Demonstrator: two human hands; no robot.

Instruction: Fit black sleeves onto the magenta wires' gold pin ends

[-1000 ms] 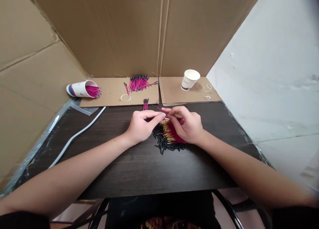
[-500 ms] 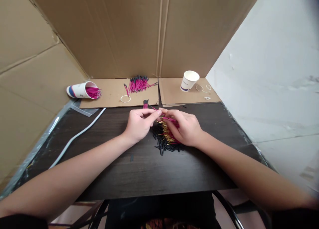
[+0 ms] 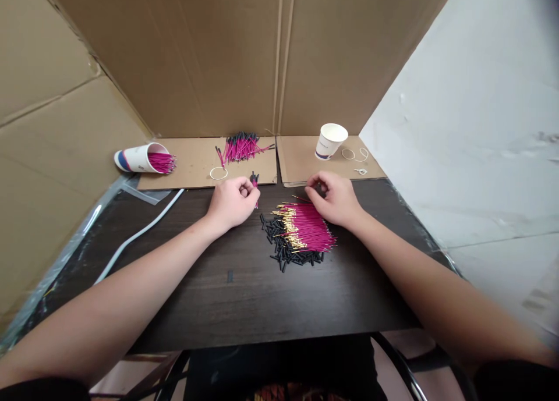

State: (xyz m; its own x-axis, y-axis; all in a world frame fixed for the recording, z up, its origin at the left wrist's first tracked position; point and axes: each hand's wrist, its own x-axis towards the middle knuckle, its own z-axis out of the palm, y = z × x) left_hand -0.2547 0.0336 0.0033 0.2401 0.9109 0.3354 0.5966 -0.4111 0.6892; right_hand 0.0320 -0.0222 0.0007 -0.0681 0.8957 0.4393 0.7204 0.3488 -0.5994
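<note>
My left hand [image 3: 234, 202] is closed at a small bundle of magenta wires with black sleeves [image 3: 254, 181], its thumb and fingertips against their lower part. How many of these wires the fingers grip is hidden. My right hand [image 3: 333, 198] pinches near the end of a single magenta wire [image 3: 300, 199], whose gold tip points left. Just below lies a wide pile of magenta wires [image 3: 312, 226] with gold tips on the left. Loose short black sleeves [image 3: 283, 254] are scattered along the pile's left and lower sides.
A tipped paper cup [image 3: 137, 159] full of magenta wires lies at the back left. Behind my hands are a heap of sleeved wires [image 3: 242, 147], an upright paper cup [image 3: 331, 141] and rubber bands [image 3: 219, 173]. Cardboard walls and a pale cable [image 3: 140, 234] border the dark table.
My hands have separated: the left moved left to the small sleeved bundle, the right moved up and right. The wire pile beneath them is now uncovered.
</note>
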